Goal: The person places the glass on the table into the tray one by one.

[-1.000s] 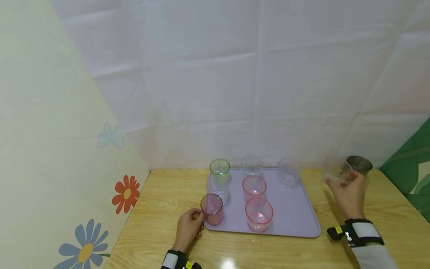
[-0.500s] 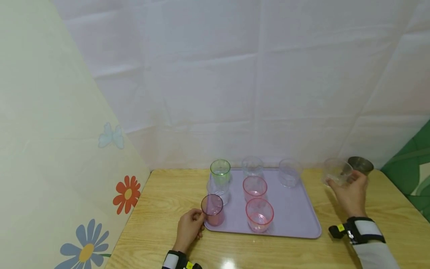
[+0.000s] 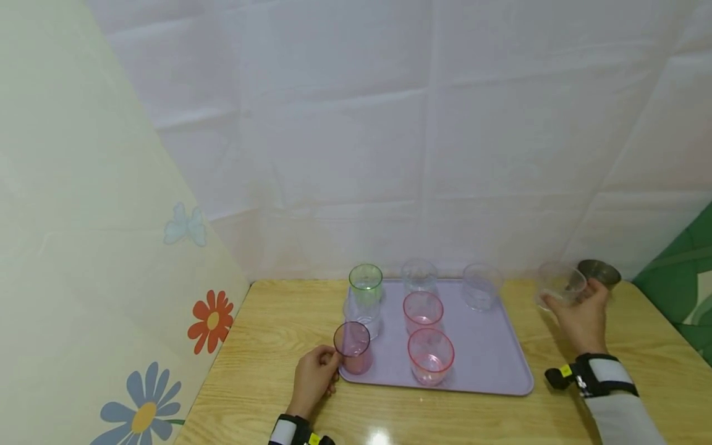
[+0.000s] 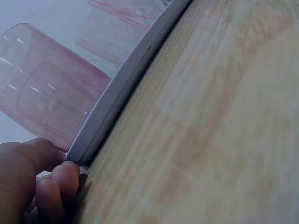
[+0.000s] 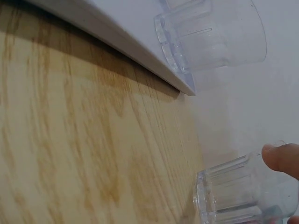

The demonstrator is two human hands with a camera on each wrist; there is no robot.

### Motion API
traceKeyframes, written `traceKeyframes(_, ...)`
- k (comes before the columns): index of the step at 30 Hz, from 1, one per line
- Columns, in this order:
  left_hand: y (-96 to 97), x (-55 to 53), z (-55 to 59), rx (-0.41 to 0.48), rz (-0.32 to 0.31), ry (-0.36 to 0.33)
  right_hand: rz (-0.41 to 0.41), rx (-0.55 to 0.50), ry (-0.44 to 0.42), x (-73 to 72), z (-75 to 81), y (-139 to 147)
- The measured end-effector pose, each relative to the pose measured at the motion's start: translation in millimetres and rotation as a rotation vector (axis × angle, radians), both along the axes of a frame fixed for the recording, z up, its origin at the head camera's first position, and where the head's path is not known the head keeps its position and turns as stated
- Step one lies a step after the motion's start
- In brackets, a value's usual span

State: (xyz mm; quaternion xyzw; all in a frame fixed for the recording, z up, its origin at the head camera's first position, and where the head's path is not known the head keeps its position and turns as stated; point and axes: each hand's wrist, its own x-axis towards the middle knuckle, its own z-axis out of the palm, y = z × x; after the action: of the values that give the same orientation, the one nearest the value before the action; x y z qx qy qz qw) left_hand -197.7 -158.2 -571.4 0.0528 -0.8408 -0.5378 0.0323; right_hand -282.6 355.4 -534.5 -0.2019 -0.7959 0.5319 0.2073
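Observation:
My left hand (image 3: 314, 378) is at the front left corner of the lilac tray (image 3: 484, 364). In the left wrist view its thumb (image 4: 39, 154) and curled fingers pinch the tray's corner, close beside a purple-pink cup (image 4: 46, 79). On the right, my right hand (image 3: 581, 315) holds a clear cup (image 3: 559, 287) upright beyond the tray's right side. The right wrist view has the thumb (image 5: 282, 157) against that clear cup (image 5: 229, 189), whose base is at or near the wooden table; contact cannot be made out. A dark metallic-looking cup (image 3: 601, 272) stands just behind the right hand.
On the tray stand a green cup (image 3: 365, 284), two pink cups (image 3: 423, 314) and several clear cups, one of them (image 3: 481, 287) near the back right corner. The wooden table (image 3: 289, 309) ends against a white cloth backdrop (image 3: 334, 154).
My right hand and wrist have shifted very slightly, away from me, with the clear cup still held in nearly the same place. The left hand and the tray look unchanged.

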Motion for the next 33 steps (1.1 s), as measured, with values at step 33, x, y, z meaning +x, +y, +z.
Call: traceKeyframes(33, -0.6, 0.4, 0.3, -0.029, -0.008, 0.020, 0.041, -0.040, -0.103, 4.2, -4.5, 2.8)
